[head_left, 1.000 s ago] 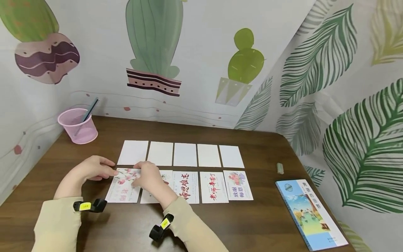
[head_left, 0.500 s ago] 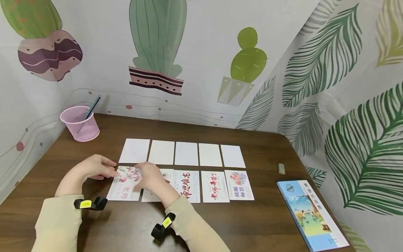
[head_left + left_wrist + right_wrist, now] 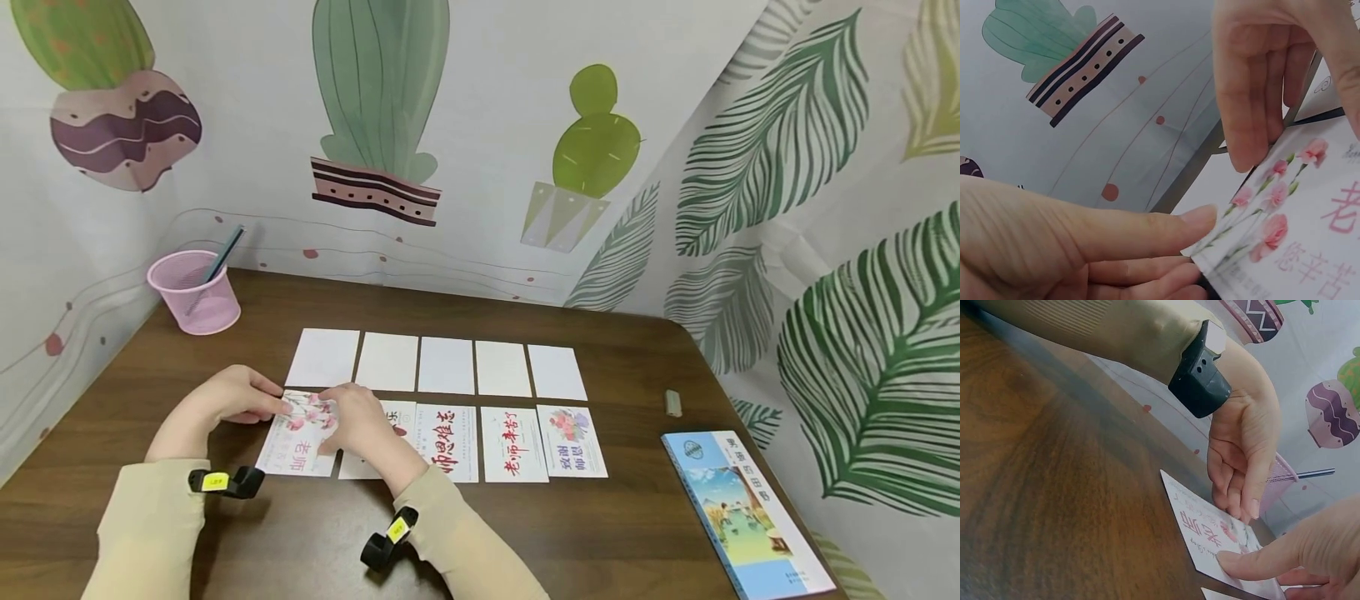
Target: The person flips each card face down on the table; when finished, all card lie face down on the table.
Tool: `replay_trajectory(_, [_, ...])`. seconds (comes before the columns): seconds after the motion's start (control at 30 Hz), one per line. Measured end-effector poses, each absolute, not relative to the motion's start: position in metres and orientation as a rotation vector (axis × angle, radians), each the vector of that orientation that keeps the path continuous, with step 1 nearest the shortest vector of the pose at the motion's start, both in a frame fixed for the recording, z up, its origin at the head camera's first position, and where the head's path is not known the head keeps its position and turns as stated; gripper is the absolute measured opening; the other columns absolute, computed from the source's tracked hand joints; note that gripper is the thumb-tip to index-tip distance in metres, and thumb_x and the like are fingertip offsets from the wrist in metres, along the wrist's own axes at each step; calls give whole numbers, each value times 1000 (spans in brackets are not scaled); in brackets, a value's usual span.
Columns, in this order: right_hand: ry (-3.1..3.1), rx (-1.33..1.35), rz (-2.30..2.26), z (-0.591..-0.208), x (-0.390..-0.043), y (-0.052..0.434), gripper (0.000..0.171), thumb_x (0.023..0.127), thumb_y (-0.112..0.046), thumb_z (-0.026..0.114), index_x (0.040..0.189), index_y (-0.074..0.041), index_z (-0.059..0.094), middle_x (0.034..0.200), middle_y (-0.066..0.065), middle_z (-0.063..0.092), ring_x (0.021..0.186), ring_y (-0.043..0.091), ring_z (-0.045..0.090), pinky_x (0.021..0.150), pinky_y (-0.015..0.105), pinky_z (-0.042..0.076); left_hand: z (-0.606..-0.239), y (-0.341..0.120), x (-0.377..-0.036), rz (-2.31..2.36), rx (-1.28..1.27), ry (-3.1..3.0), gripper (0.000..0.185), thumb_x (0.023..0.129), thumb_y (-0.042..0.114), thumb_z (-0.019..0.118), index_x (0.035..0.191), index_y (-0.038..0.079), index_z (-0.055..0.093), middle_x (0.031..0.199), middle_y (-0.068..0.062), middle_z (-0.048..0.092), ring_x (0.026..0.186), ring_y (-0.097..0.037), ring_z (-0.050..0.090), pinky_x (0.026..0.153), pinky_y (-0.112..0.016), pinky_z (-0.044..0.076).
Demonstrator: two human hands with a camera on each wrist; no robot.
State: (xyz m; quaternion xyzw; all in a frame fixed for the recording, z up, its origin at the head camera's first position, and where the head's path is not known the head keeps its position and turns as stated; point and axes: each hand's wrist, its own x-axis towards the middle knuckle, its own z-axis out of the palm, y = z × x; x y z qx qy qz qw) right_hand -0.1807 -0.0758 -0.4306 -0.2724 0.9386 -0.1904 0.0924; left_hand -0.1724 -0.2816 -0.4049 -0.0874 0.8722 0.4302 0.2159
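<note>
A white greeting card [image 3: 300, 446] printed with pink carnations and pink characters lies at the left end of the front row. My left hand [image 3: 236, 396] pinches its upper left corner; in the left wrist view the thumb lies over the edge with curled fingers beneath. My right hand [image 3: 363, 427] holds the card's other side, its thumb [image 3: 1247, 562] on the printed face in the right wrist view. The same hand partly covers a second card [image 3: 358, 468]. Farther right lie cards with red writing [image 3: 450, 446], red writing [image 3: 513, 446] and a flower bouquet [image 3: 572, 442].
Behind the printed cards runs a row of several blank white cards [image 3: 322, 358]. A pink mesh cup [image 3: 197, 300] with a pen stands at the back left of the brown table [image 3: 600, 533]. An eraser [image 3: 673, 403] and a blue-covered book [image 3: 742, 508] lie at the right.
The head view has shifted slightly. My left hand and forearm have edged a little to the right at the carnation card; the right hand keeps its place on it.
</note>
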Motion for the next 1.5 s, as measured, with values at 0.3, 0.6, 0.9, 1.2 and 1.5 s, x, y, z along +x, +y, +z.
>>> replay_trajectory(0.3, [2849, -872, -544, -431, -178, -77, 87, 60, -27, 95, 137, -19, 55, 131, -1, 56, 119, 11, 53, 98, 16, 42, -406, -275, -174, 1181, -144, 2456, 50, 78, 21, 82, 105, -13, 57, 86, -6, 65, 76, -14, 61, 71, -30, 56])
replay_trajectory(0.6, [2848, -868, -584, -431, -178, -78, 85, 58, -24, 96, 134, -22, 57, 128, -3, 53, 114, 8, 52, 94, 15, 43, -413, -274, -176, 1237, 26, 2428, 58, 79, 10, 80, 120, -17, 49, 89, -7, 68, 78, -14, 63, 72, -34, 58])
replay_trajectory(0.9, [2855, -877, -608, -430, -177, -78, 82, 59, -24, 96, 132, -22, 59, 129, -2, 52, 115, 10, 52, 96, 14, 42, -429, -291, -176, 1416, 113, 2192, 45, 86, 14, 74, 114, -17, 57, 89, -2, 72, 81, -11, 67, 77, -30, 59])
replay_trajectory(1.2, [2864, -857, -662, -427, -179, -75, 82, 61, -24, 95, 134, -18, 59, 129, 0, 53, 115, 10, 52, 96, 15, 42, -428, -296, -176, 1521, 301, 2005, 42, 90, 6, 67, 118, -22, 52, 99, -6, 74, 87, -12, 70, 80, -30, 59])
replay_trajectory(1.5, [2884, -841, -938, -414, -183, -68, 77, 68, -20, 89, 137, -15, 55, 136, 3, 53, 124, 15, 52, 103, 21, 42, -415, -298, -174, 1620, 310, 2076, 45, 94, 5, 61, 123, -25, 46, 97, 3, 75, 87, -11, 71, 77, -32, 59])
